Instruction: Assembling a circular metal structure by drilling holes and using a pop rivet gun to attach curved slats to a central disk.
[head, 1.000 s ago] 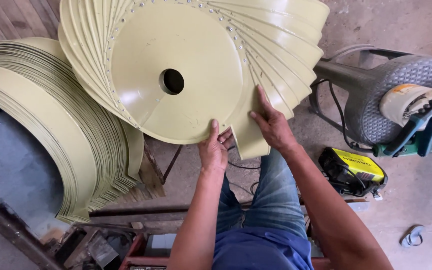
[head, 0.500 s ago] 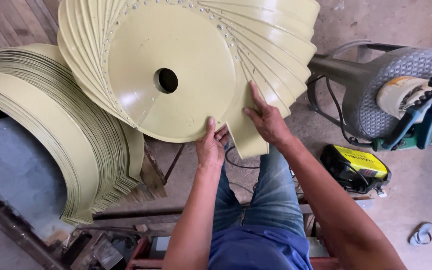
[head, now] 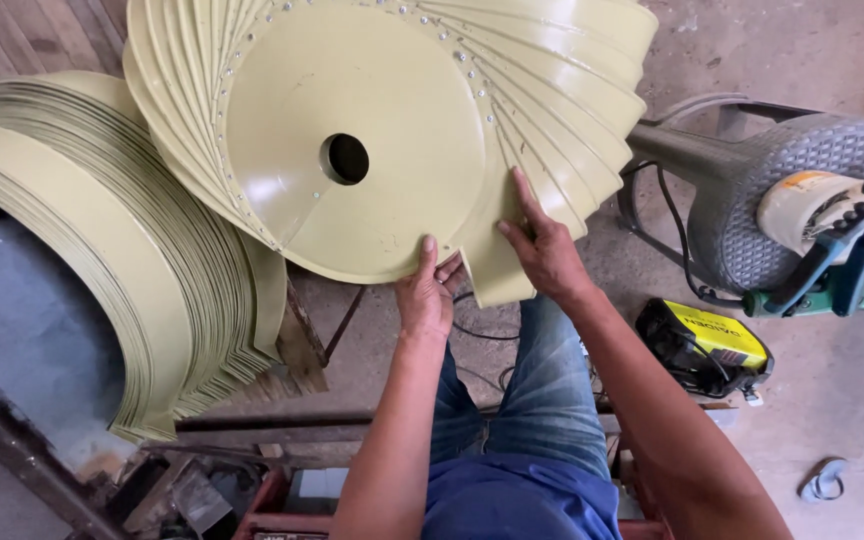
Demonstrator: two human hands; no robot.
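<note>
Fan wheel: a pale yellow-green impeller disc [head: 352, 130] with a round centre hole, ringed by overlapping curved blades, is propped upright above the person's knees.
Left hand [head: 425, 295]: closed on the disc's lower edge, thumb on its face, so the wheel is steadied.
Right hand [head: 544, 250]: laid flat, fingers spread, on the lowest blade [head: 497, 265], pressing it against the disc.
Spare blades [head: 102, 260]: stacked on edge at the left, within reach.
Floor, right: a grey motor housing [head: 792, 195]; a yellow-and-black case [head: 704, 345].
</note>
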